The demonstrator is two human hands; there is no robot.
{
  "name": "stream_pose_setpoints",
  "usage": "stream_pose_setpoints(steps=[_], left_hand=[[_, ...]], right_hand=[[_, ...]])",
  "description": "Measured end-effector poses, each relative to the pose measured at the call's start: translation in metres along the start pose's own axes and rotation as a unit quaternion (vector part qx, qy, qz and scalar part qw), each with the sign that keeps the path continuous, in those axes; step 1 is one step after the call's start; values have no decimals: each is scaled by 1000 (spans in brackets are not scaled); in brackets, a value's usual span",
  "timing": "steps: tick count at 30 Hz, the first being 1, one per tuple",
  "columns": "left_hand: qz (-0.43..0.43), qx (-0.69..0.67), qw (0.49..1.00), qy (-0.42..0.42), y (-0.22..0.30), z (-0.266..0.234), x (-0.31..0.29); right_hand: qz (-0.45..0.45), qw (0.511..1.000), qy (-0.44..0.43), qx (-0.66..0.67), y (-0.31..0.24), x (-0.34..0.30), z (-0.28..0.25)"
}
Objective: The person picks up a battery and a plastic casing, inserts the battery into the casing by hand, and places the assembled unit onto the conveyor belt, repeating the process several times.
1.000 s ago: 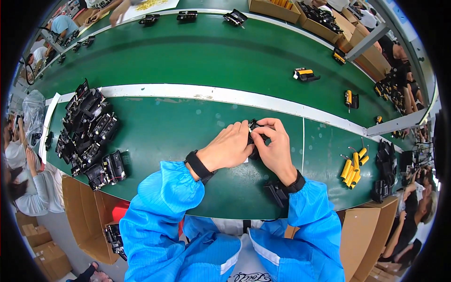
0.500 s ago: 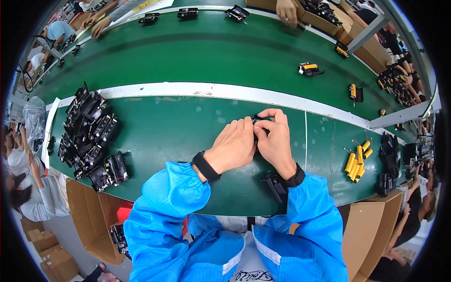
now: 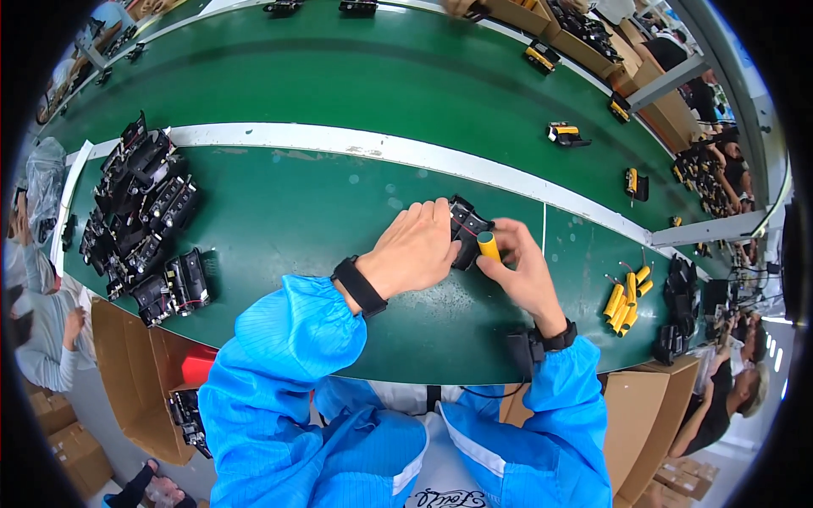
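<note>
My left hand (image 3: 417,245) is closed on the left side of a black plastic housing (image 3: 467,222) with a thin red wire across it. In my right hand (image 3: 527,267), a yellow cylindrical battery (image 3: 488,246) is pinched between thumb and fingers, one end up. It is close against the right side of the housing; whether it touches is hard to tell. Several more yellow batteries (image 3: 626,303) with short wire leads lie in a loose group to the right. A large heap of similar black housings (image 3: 144,207) rests at the left of the bench.
A white rail (image 3: 339,142) separates my green bench (image 3: 296,254) from the green belt (image 3: 339,72) beyond, which carries housings, some with yellow batteries. Dark housings (image 3: 680,296) stand at the far right. Cardboard boxes (image 3: 637,415) flank me below the bench edge. Other people work around.
Both hands were together over the housing; the right has moved slightly right and now shows a yellow battery. The housing is more exposed. Items on the belt have shifted, and my view has turned slightly.
</note>
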State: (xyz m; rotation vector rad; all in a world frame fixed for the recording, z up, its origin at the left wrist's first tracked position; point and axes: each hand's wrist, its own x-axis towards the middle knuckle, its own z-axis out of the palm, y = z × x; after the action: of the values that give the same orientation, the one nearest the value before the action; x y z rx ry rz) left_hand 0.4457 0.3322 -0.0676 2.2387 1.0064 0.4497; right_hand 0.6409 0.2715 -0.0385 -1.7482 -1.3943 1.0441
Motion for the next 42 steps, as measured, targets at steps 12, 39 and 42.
stream_pose_setpoints(steps=[12,39,42], left_hand=[[-4,25,1000,10,7,6,0],[21,-65,998,10,2,-25,-23],[15,-96,995,33,2,-28,-26]], right_hand=[[-217,922,146,-284,9,4,-2],[-269,931,135,-208,-13,-6,53],[-249,938,125,-208,-18,-3,54]])
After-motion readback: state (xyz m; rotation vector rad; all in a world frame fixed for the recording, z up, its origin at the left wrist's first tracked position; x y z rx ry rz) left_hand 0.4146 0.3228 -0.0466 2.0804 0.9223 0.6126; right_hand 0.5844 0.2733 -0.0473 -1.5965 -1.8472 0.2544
